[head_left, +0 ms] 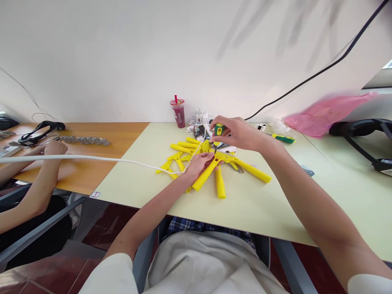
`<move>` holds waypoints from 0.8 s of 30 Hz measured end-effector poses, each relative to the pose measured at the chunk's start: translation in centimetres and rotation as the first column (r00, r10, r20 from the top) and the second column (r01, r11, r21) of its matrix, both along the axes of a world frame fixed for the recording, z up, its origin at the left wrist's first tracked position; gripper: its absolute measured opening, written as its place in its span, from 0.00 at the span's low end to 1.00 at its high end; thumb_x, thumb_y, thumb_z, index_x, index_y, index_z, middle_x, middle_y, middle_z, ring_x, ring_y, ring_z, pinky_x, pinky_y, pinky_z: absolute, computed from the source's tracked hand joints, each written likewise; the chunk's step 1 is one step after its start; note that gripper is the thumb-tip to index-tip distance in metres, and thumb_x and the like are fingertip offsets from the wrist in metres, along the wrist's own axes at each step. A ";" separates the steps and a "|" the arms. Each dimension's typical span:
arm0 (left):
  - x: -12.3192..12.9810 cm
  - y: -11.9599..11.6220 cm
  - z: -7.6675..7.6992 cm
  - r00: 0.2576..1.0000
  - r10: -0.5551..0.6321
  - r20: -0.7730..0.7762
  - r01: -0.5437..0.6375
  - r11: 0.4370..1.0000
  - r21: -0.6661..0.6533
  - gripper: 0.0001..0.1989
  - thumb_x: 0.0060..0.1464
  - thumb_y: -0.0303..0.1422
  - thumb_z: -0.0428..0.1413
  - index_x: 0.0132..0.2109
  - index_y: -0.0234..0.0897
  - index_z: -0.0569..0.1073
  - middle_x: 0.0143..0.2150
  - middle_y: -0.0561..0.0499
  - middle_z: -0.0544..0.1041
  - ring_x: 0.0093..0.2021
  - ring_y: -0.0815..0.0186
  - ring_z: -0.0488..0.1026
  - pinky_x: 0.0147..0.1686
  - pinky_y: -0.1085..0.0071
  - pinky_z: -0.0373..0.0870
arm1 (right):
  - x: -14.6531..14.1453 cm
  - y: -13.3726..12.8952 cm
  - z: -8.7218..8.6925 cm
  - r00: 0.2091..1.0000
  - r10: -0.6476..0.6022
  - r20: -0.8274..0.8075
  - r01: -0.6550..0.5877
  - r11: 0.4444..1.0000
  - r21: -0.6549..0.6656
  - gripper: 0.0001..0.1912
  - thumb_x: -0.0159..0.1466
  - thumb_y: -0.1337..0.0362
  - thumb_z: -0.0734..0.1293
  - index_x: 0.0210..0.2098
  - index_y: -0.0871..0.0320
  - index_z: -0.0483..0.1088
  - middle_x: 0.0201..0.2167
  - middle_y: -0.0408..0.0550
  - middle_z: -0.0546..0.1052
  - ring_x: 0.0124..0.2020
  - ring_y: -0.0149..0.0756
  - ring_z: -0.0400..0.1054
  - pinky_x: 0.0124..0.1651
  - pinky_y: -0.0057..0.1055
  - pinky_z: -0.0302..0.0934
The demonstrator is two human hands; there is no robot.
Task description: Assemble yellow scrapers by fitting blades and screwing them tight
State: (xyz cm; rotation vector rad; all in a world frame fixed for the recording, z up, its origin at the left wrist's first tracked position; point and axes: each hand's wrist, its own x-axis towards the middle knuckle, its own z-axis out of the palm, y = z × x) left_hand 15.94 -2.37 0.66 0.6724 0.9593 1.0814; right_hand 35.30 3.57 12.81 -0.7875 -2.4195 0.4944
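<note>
My right hand point(231, 132) is closed around the green and yellow handle of a screwdriver point(219, 130), held upright with its shaft pointing down. Its tip meets the head of a yellow-handled plier-like tool point(204, 174), whose exact kind I cannot make out. My left hand point(200, 163) grips this tool near its joint, and its two long handles spread toward me and to the right. Several more yellow-handled tools point(176, 157) lie in a heap beside and beneath my left hand. My fingers partly hide the point where the screwdriver touches.
Behind the heap stand a cup of red drink point(179, 113) and small packaged items. Rightward lie another green-handled tool point(283, 138), a pink plastic bag point(324, 114) and a black headset point(367, 141). A white cable point(131, 162) crosses from the left, where another person's arms point(45, 179) rest.
</note>
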 end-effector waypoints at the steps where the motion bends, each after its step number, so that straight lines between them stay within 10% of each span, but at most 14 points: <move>1: 0.0 0.0 0.0 1.000 0.002 0.001 -0.002 1.000 0.001 0.08 0.77 0.28 0.58 0.47 0.30 0.82 0.52 0.35 0.89 0.45 0.58 0.91 0.37 0.72 0.85 | -0.1 0.0 0.0 1.000 -0.010 0.007 0.010 1.000 0.017 0.19 0.71 0.43 0.72 0.50 0.49 0.71 0.38 0.48 0.83 0.35 0.48 0.76 0.41 0.43 0.66; 7: -0.2 -0.1 -0.2 0.999 0.024 0.027 -0.024 1.000 0.007 0.04 0.73 0.29 0.64 0.47 0.32 0.81 0.55 0.37 0.89 0.53 0.54 0.90 0.51 0.64 0.88 | 0.0 -0.4 0.1 0.993 0.119 0.000 -0.119 0.991 -0.063 0.16 0.73 0.50 0.70 0.54 0.49 0.68 0.49 0.51 0.86 0.42 0.47 0.79 0.44 0.41 0.69; 13: 0.0 0.0 -0.4 1.000 0.001 -0.015 0.000 1.000 0.009 0.05 0.73 0.30 0.65 0.47 0.32 0.82 0.54 0.36 0.89 0.51 0.53 0.90 0.47 0.63 0.88 | -0.5 -0.2 0.1 0.997 0.064 0.039 -0.065 0.997 0.046 0.21 0.71 0.44 0.73 0.55 0.50 0.73 0.33 0.44 0.80 0.35 0.44 0.74 0.42 0.37 0.66; 24: -0.2 0.2 -0.4 0.997 0.060 0.044 -0.060 0.998 0.016 0.04 0.73 0.28 0.63 0.45 0.33 0.80 0.51 0.40 0.89 0.47 0.57 0.90 0.42 0.68 0.88 | -0.9 -0.7 -0.1 0.993 0.116 0.038 -0.114 0.992 -0.046 0.14 0.73 0.53 0.68 0.52 0.49 0.62 0.45 0.51 0.85 0.43 0.48 0.81 0.49 0.42 0.71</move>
